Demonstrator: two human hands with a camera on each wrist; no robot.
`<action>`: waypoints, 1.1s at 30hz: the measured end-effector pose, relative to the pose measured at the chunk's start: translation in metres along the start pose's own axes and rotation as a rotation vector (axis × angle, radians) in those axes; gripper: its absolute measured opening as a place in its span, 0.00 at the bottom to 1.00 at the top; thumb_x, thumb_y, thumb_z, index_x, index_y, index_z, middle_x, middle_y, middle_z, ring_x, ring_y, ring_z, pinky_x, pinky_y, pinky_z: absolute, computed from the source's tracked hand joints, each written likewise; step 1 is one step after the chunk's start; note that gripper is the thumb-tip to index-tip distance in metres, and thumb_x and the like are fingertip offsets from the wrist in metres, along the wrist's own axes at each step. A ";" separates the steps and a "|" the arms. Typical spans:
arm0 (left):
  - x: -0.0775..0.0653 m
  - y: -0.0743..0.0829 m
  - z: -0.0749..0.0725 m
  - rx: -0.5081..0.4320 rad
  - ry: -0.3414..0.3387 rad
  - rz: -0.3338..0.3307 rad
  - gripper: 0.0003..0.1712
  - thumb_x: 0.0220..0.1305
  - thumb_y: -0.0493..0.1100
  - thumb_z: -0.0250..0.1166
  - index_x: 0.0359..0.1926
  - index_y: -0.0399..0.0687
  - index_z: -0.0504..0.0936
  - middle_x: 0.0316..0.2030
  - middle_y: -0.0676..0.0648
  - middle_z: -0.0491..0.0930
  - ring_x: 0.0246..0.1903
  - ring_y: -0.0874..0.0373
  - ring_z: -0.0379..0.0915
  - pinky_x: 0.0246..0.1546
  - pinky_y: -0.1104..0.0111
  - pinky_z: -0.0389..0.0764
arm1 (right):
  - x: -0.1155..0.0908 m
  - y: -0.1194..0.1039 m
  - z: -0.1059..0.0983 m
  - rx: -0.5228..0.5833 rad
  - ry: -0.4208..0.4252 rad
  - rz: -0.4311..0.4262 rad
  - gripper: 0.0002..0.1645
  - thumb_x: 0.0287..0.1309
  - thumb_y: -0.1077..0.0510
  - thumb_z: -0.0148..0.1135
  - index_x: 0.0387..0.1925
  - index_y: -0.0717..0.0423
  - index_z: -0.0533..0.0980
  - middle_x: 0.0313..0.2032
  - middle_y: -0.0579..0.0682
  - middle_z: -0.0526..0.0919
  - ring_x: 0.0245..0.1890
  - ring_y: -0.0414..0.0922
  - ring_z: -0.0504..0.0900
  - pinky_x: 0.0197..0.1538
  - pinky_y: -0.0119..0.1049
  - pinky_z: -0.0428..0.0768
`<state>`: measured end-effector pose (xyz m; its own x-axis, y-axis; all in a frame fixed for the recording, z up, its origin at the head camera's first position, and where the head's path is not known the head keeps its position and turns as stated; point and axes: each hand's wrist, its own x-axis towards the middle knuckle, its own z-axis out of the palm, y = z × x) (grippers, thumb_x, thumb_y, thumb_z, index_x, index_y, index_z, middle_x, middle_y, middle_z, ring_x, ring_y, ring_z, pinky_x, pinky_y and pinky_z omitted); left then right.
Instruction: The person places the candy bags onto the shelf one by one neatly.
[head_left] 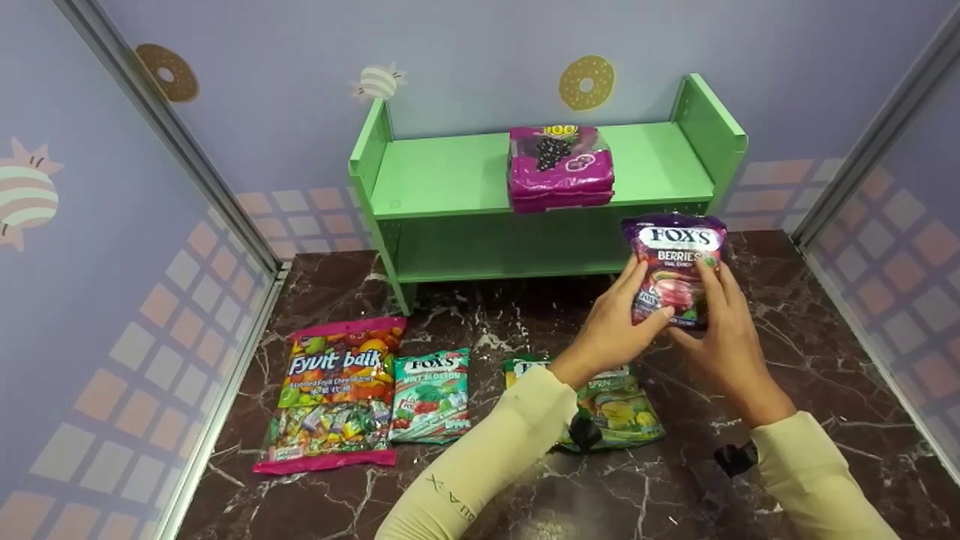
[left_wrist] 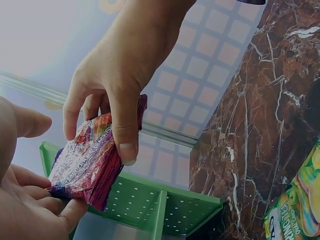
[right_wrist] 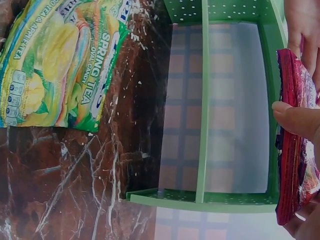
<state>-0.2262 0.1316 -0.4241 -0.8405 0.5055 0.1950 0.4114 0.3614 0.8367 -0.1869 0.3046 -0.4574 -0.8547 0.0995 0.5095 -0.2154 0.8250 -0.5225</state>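
A purple and red Fox's Berries candy bag [head_left: 675, 289] is held upright off the floor, to the right of the shelf, its printed front facing the head camera. On its left side my left hand [head_left: 615, 319] grips it, thumb across the lower front. My right hand [head_left: 724, 322] grips the opposite side. In the left wrist view, the right thumb presses along the bag's edge [left_wrist: 107, 185] and the left fingers lie under the other end. The right wrist view shows the bag edge-on [right_wrist: 289, 145] with a thumb over it.
A green two-tier shelf [head_left: 442, 176] stands at the back, a purple grape-print pack [head_left: 561, 180] on top. On the dark marble floor lie a Fruit Baik bag [head_left: 337, 390], a Mint Blossom bag [head_left: 430, 397] and a Spring Tea bag [head_left: 619, 405], partly hidden by the left forearm.
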 end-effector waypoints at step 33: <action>0.024 0.011 -0.022 0.055 0.015 0.001 0.43 0.66 0.51 0.60 0.76 0.47 0.51 0.77 0.49 0.46 0.74 0.55 0.49 0.71 0.63 0.60 | 0.035 -0.008 -0.005 0.013 -0.018 -0.021 0.59 0.43 0.65 0.76 0.74 0.55 0.54 0.70 0.70 0.53 0.69 0.69 0.56 0.67 0.66 0.58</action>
<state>-0.2494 0.1305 -0.3995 -0.8452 0.4939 0.2040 0.4307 0.4034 0.8073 -0.2122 0.3042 -0.4319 -0.8581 0.0722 0.5084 -0.2395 0.8194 -0.5207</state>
